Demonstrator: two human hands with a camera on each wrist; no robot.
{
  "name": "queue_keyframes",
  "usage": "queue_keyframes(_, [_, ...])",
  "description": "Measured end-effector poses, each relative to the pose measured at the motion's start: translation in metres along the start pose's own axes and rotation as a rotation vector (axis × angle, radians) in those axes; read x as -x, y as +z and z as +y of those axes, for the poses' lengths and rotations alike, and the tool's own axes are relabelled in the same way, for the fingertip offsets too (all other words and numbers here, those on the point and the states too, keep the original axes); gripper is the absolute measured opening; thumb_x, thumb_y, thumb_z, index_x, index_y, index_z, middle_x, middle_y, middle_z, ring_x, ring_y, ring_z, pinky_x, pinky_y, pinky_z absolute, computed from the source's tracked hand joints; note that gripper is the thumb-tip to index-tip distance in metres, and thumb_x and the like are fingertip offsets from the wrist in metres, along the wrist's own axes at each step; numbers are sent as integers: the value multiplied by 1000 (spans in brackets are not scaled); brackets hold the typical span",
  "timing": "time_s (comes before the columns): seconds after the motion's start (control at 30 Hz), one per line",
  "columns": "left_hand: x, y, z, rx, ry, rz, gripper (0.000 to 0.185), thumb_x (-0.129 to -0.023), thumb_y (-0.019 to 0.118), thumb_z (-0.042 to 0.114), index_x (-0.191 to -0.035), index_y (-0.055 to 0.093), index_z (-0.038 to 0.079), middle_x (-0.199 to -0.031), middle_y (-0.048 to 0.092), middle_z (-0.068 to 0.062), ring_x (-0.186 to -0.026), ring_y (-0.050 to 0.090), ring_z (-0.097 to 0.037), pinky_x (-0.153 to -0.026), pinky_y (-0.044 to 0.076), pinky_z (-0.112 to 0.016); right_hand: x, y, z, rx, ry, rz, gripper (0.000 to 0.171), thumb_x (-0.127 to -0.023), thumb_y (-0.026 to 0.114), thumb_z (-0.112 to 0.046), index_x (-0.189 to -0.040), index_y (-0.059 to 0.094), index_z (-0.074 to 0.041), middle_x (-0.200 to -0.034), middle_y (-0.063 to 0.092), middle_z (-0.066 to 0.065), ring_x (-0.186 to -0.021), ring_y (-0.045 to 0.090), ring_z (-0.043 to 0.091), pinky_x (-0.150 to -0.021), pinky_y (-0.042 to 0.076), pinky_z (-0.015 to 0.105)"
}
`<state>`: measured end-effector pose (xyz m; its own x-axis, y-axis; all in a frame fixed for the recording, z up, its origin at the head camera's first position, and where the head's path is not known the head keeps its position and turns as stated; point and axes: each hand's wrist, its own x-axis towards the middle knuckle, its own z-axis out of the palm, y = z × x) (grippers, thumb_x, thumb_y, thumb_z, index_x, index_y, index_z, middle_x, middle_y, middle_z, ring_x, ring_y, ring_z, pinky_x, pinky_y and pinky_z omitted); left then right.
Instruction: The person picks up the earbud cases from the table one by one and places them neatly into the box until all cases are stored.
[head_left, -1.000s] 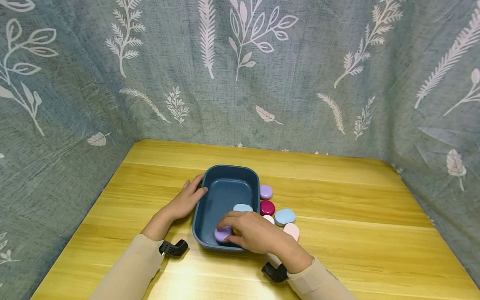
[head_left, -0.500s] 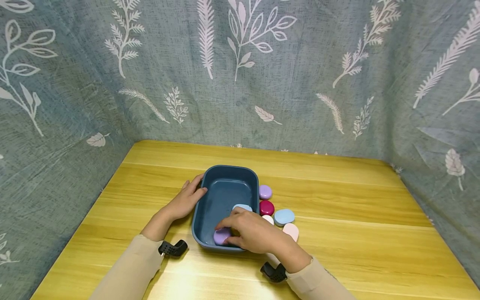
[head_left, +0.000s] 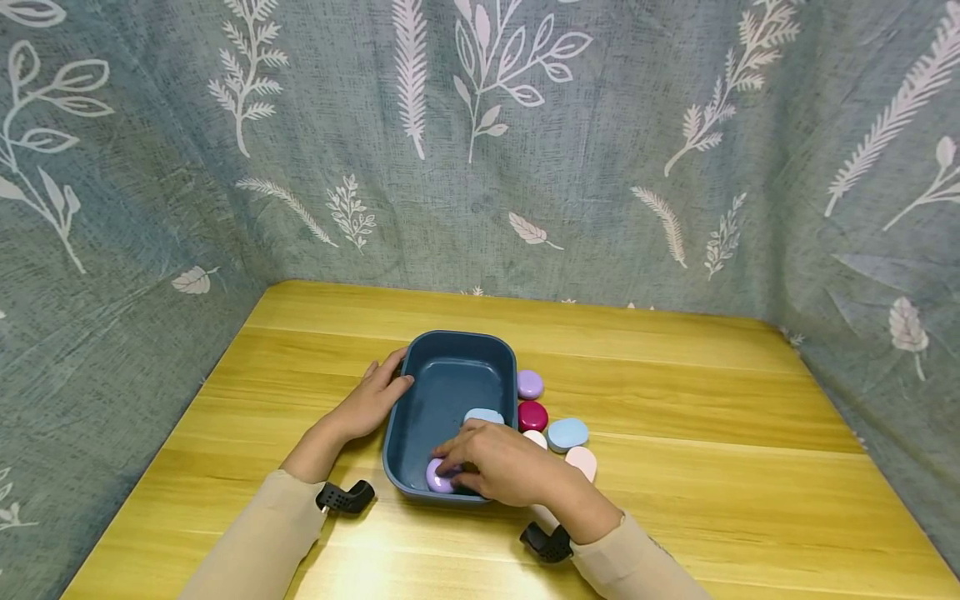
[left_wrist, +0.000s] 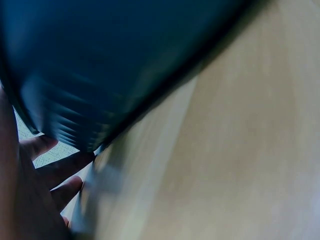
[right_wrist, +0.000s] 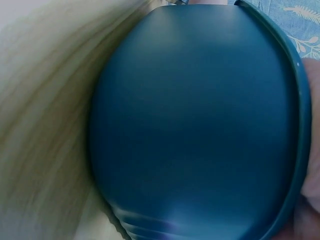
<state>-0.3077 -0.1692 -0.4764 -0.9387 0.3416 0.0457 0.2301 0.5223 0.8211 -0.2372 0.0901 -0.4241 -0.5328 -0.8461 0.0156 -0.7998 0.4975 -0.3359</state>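
We see a dark blue rectangular tray standing on the yellow wooden desk, with both hands at it. Our left hand rests against the tray's left wall, fingers fairly straight along the rim and curled round nothing. Our right hand reaches over the near right part of the tray, and its fingertips pinch a lilac pebble-shaped case that lies inside the tray at its near end. A light blue case also lies in the tray, just beyond the right hand.

Just beside the tray's right wall, on the desk, sits a cluster of further cases: a lilac one farthest back, a magenta one next to it, then a white one, a pale blue one and a pink one nearest us. Leaf-printed grey-blue cloth hangs behind and beside the desk. In the right wrist view the tray's blue interior fills the frame.
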Motion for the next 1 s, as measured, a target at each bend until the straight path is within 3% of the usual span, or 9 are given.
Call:
queue_keyframes(0.3, [1, 0, -1, 3, -4, 6, 58, -111, 41, 30, -164, 28, 13, -167, 35, -16, -161, 6, -45, -129, -3, -63, -1, -1, 0, -7, 5, 9, 21, -97, 74, -21, -117, 80, -20, -131, 72, -7, -120, 63, 11, -103, 52, 25])
queue_keyframes(0.6, [1, 0, 0, 5, -10, -9, 59, -111, 40, 33, -165, 26, 16, -168, 33, -15, -160, -2, -46, -129, -2, -66, 0, -1, 0, 5, 0, 51, 24, -98, 73, -20, -122, 77, -20, -126, 73, -8, -118, 64, 11, -103, 52, 25])
queue_keyframes(1.0, [3, 1, 0, 19, -8, -18, 58, -112, 39, 33, -165, 25, 17, -169, 32, -15, -160, -3, -47, -128, -4, -66, 5, -5, -2, 55, 12, 101, 28, -98, 73, -28, -125, 75, -21, -129, 67, -7, -122, 61, 11, -107, 52, 29])
